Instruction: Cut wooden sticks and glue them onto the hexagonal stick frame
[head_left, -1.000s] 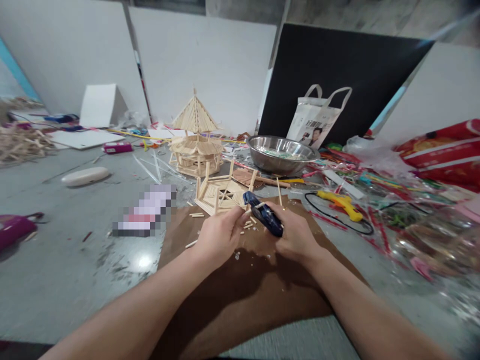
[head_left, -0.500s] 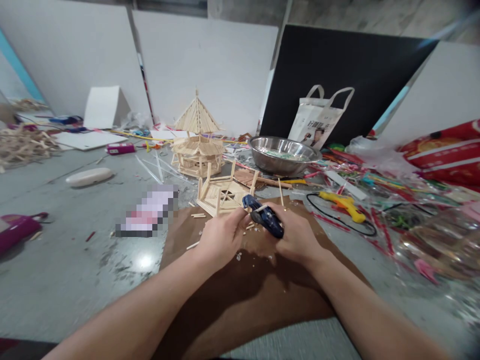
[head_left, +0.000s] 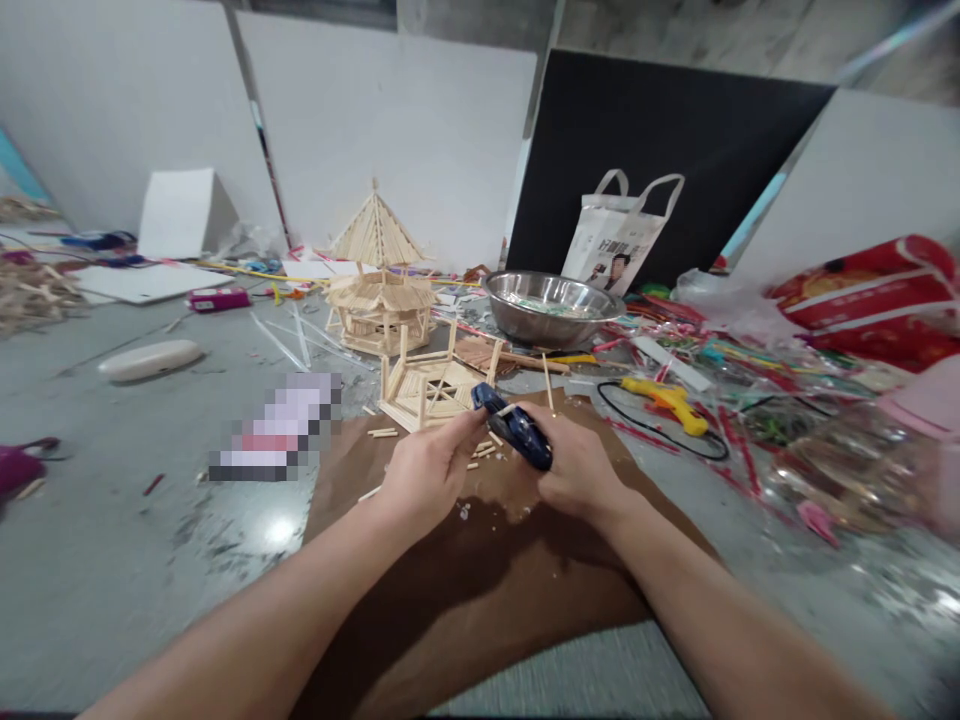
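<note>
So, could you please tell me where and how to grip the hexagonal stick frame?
Probably by the base's outer rim, from the left: it looks broad and flat, the upright posts look slender, and the left hand and blue tool crowd its near side.

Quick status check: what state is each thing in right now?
Right hand: grip closed around blue tool
Left hand: beside blue tool; grip contents hidden
Blue tool: held; open or shut unclear
Tall stick house: upright, roofed
Low stick frame: roofless, posts upright
Metal bowl: upright, uncovered
Brown sheet: spread out, littered with stick pieces
Glue gun: lying down, unheld
Tote bag: tilted, handles up
</note>
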